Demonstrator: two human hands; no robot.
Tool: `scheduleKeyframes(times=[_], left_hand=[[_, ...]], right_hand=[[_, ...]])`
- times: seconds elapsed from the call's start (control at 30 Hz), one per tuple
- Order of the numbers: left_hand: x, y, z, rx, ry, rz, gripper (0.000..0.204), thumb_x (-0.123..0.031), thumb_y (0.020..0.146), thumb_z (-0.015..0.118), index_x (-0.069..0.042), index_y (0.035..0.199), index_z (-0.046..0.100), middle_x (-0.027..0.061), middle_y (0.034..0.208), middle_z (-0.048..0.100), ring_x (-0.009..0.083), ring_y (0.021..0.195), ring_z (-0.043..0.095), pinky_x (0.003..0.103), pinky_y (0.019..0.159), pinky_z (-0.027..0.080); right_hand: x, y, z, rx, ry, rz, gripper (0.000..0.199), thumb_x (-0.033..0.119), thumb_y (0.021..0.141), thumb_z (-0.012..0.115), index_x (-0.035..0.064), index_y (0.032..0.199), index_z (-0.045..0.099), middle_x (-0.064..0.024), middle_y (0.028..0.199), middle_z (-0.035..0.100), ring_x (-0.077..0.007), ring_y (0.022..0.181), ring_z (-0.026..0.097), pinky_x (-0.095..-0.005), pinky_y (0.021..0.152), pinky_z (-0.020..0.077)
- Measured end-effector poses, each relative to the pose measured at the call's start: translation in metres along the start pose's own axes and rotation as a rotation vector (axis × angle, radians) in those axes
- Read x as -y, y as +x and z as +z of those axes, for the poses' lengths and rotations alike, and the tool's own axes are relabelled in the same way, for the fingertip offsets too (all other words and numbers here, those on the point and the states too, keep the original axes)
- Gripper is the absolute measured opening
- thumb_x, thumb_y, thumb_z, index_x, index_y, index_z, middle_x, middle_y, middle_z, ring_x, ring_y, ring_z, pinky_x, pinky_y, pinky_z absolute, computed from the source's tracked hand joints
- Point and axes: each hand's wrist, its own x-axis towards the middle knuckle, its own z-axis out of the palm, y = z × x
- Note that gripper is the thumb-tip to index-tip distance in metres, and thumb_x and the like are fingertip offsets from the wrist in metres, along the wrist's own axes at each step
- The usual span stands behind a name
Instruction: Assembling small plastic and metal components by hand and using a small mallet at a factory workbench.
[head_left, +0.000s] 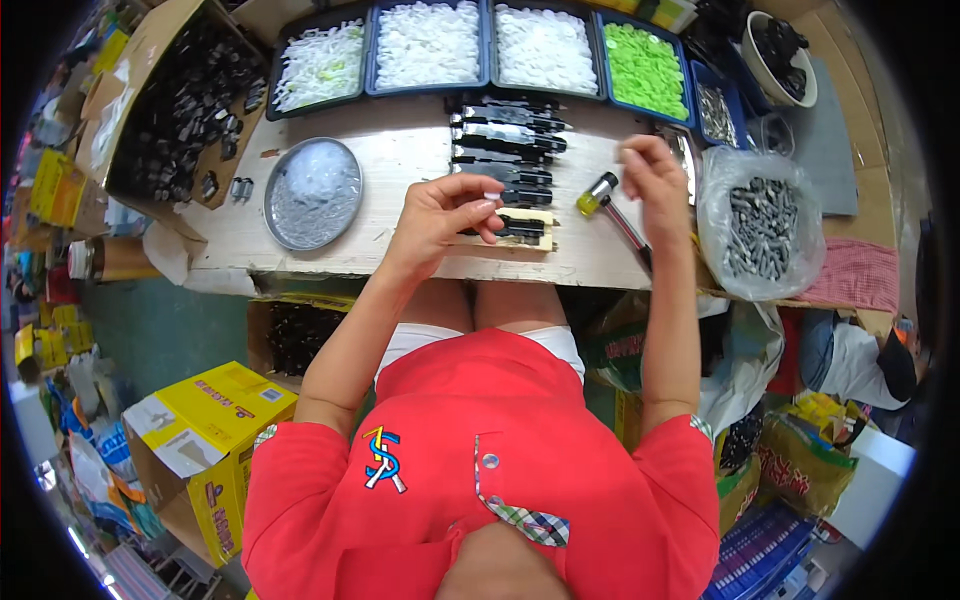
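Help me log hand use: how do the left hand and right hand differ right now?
The left hand pinches a small white piece; the right hand has loosely curled fingers, and whether it holds anything is unclear. The left hand is near the yellow block, while the right hand is near the hammer, not gripping it. Both hands are bare.

Low at your left you have a yellow cardboard carton (225, 400); a pinkish-red cloth (855, 275) lies at your right.

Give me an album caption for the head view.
Left hand pinches a small white piece; right hand is near a yellow-tipped hammer.
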Motion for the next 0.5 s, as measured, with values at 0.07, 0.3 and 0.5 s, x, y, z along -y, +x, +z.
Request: scheduleKeyframes(times=[0.07, 0.3, 0.5], left_hand=[[0.005, -0.002, 0.008, 0.035, -0.033, -0.015, 0.027, 0.002, 0.08, 0.059, 0.003, 0.107, 0.058, 0.0105, 0.084, 0.061, 0.0149, 0.07, 0.061, 0.026, 0.059, 0.054], [0.004, -0.005, 0.021, 0.083, -0.107, -0.009, 0.042, 0.005, 0.08, 0.058, 0.001, 0.12, 0.046, 0.0059, 0.084, 0.055, 0.0125, 0.069, 0.06, 0.024, 0.057, 0.053], [0.001, -0.008, 0.018, 0.082, -0.104, 0.015, 0.045, 0.003, 0.079, 0.061, 0.002, 0.121, 0.045, 0.008, 0.086, 0.058, 0.014, 0.072, 0.061, 0.025, 0.059, 0.054]], right_hand=[[0.007, -0.014, 0.035, 0.084, 0.095, 0.013, 0.008, 0.008, 0.084, 0.057, 0.0036, 0.091, 0.056, 0.0021, 0.07, 0.051, -0.0034, 0.052, 0.042, -0.0165, 0.046, 0.032], [0.006, -0.037, 0.075, 0.239, 0.114, 0.089, 0.008, 0.007, 0.084, 0.058, 0.0041, 0.091, 0.055, 0.0042, 0.076, 0.052, 0.0003, 0.057, 0.041, -0.0146, 0.047, 0.0312], [0.002, -0.04, 0.08, 0.291, 0.066, 0.073, 0.007, 0.004, 0.085, 0.056, 0.002, 0.091, 0.054, 0.0022, 0.082, 0.053, -0.0034, 0.073, 0.05, -0.0166, 0.061, 0.04]])
